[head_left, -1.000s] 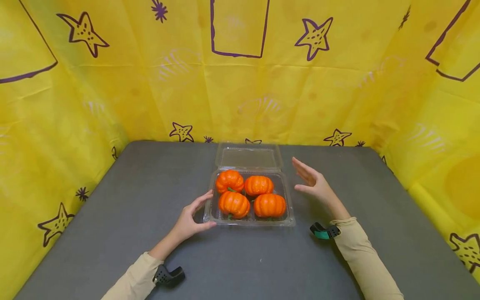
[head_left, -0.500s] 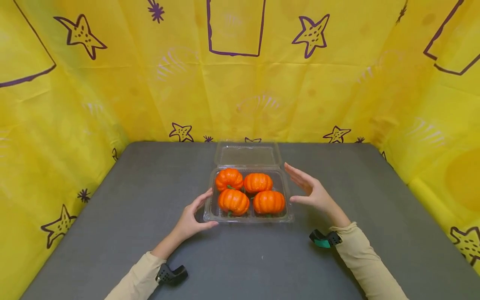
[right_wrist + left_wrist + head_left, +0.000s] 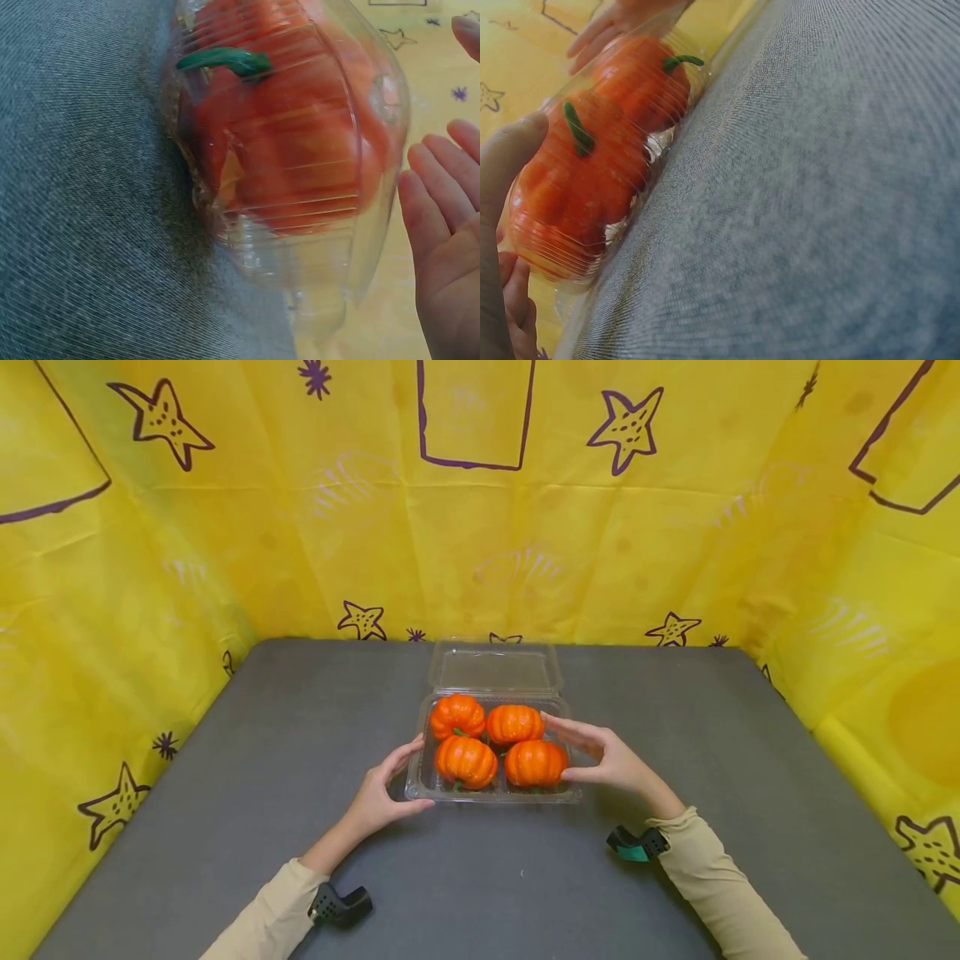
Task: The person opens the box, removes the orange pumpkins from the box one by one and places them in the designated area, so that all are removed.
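A clear plastic clamshell container (image 3: 442, 795) lies on the dark table with its lid (image 3: 495, 668) folded back, away from me. Several small orange pumpkins with green stems fill it, among them a front left pumpkin (image 3: 466, 762) and a front right pumpkin (image 3: 536, 763). My left hand (image 3: 378, 797) holds the container's front left corner, thumb along the front and fingers against the left side. At the right side is my right hand (image 3: 611, 764), its fingers nearly straight over the edge; in the right wrist view they look just apart from the wall.
The grey table (image 3: 480, 885) reaches back to a yellow cloth backdrop (image 3: 480, 552) with starfish drawings, which also hangs at both sides. Black bands with camera mounts (image 3: 341, 906) sit at the wrists, over beige sleeves.
My right hand has moved left and slightly toward me, from beside the container to over its right edge. The left hand stays at its corner; the pumpkins have not moved.
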Tool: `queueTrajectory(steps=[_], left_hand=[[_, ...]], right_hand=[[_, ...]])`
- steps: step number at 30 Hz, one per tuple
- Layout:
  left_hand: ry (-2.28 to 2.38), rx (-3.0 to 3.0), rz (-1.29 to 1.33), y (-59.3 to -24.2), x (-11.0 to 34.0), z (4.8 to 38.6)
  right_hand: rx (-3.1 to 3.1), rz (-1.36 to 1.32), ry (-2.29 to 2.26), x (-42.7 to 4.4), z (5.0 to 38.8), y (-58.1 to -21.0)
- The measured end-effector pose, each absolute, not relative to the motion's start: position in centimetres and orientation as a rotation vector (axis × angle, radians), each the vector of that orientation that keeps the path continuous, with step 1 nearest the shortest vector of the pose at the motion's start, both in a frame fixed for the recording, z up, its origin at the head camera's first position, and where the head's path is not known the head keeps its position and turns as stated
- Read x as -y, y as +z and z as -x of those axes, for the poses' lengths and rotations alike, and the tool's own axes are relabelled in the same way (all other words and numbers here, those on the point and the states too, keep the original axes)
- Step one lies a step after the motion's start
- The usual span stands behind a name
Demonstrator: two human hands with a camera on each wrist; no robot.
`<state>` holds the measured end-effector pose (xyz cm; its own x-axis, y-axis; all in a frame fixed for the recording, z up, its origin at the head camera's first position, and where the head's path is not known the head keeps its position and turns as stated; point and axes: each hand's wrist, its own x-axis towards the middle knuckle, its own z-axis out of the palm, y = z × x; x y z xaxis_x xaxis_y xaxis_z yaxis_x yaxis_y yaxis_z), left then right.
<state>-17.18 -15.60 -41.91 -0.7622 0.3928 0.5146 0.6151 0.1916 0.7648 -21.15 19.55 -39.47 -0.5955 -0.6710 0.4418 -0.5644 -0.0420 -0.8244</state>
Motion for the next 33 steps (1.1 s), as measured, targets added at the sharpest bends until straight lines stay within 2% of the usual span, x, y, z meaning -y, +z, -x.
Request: queueTrajectory(steps=[11,21,33], left_hand=[[-1.614,2.263,0.97,-42.0,15.6,17.1],[-1.621,2.267,0.973,-41.9,15.7,17.3],[-1.629,2.238,0.992,-42.0,15.7,17.3]], right_hand=[[-2.049,1.396,-1.668,-19.2,21.0,-39.6],[-2.095,1.482,-1.63,-18.6,20.3,-38.1],[-2.349,1.53,-1.426,-18.2,20.0,-37.7]])
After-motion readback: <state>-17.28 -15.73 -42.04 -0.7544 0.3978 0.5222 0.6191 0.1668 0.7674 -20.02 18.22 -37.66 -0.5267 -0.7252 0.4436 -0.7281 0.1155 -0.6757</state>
